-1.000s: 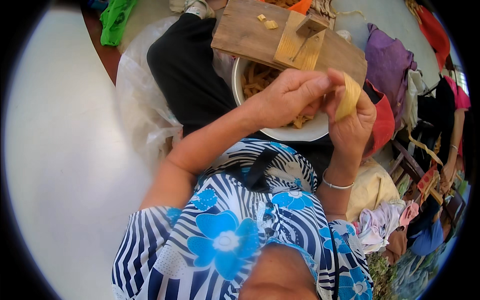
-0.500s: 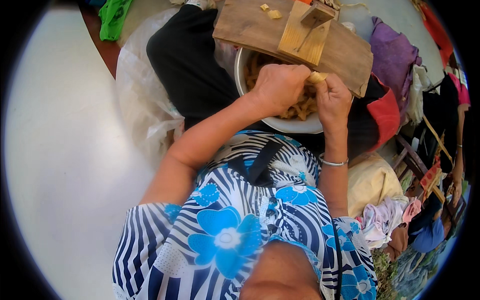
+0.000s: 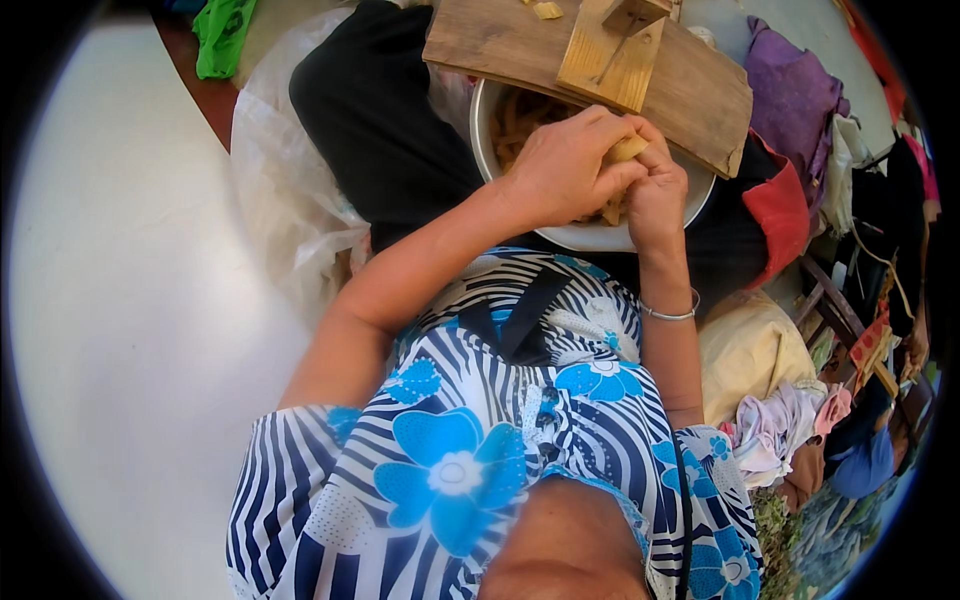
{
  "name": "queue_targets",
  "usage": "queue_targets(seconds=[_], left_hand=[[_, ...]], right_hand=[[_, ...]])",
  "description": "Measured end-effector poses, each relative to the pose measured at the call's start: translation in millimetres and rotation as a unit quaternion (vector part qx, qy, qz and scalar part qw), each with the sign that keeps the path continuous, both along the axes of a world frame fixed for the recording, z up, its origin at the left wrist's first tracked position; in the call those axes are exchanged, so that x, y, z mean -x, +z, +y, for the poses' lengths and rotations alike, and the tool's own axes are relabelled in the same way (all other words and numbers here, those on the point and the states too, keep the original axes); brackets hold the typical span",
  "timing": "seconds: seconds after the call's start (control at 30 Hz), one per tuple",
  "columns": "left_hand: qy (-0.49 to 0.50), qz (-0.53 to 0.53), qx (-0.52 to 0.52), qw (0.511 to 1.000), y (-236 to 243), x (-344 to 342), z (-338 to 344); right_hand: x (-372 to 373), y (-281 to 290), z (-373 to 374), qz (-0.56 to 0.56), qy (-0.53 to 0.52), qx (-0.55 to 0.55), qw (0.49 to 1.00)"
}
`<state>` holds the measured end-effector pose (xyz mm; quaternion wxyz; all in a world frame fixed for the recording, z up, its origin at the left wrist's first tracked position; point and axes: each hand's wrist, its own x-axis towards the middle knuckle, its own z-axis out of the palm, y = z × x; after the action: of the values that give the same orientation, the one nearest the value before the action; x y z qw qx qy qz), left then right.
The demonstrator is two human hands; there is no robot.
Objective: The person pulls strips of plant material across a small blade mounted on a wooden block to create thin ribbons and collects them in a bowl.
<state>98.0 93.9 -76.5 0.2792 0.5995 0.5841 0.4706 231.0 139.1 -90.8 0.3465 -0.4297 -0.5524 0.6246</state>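
Note:
A small pale yellow piece (image 3: 628,149), folded or curled, sits between my two hands above a white basin (image 3: 479,140). My left hand (image 3: 565,168) is closed about its left side, fingers bent over toward the right hand. My right hand (image 3: 660,190) pinches the piece from the other side, and the hands touch. What kind of piece it is I cannot make out. Inside the basin lie brown-yellow strips (image 3: 524,122), partly hidden by my hands. Across the basin's far side rests a wooden board (image 3: 700,105) with a lighter wood block (image 3: 610,70) fixed on it.
Another yellow piece (image 3: 547,10) lies on the board. Clear plastic sheeting (image 3: 280,170) is at the left, with a green bag (image 3: 222,35) beyond. Purple cloth (image 3: 790,80), a cream sack (image 3: 755,345) and crumpled clothes (image 3: 775,430) are at the right.
My left hand has opened out from a fist and now reaches over the yellow piece against the right hand. The right hand has moved slightly left. The board has shifted a little upward in view.

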Motion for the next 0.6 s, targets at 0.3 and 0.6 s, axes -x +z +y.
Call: queue_targets(seconds=[0.3,0.6], left_hand=[[-0.01,-0.273,0.179,0.945,-3,5,19],[-0.056,-0.462,0.321,0.825,-19,18,-30]], right_hand=[[2,19,-2,-0.055,-0.039,-0.232,0.97],[-18,6,17,-0.023,-0.019,-0.137,0.99]])
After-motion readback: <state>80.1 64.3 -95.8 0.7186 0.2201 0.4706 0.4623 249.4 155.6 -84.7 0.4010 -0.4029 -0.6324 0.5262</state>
